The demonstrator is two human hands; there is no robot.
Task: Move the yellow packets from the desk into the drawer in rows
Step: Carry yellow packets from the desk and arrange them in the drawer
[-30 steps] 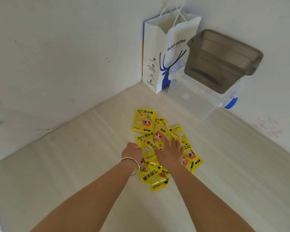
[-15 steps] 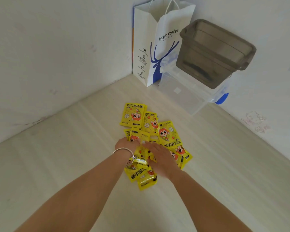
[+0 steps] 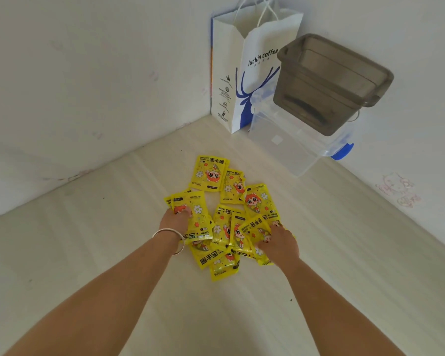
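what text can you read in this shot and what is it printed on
"luckin coffee": white paper bag by the wall.
"HAND WARMER": yellow packets on the desk, beside large Chinese characters.
"MARYLJIA", roughly: small brand line on the packets, blurred.
Small print down the bag's side: unreadable.

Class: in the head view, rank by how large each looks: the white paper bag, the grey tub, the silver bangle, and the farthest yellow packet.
1. white paper bag and grey tub: look about alike, so not ranked apart.
2. farthest yellow packet.
3. silver bangle, smallest, though nearest the camera.
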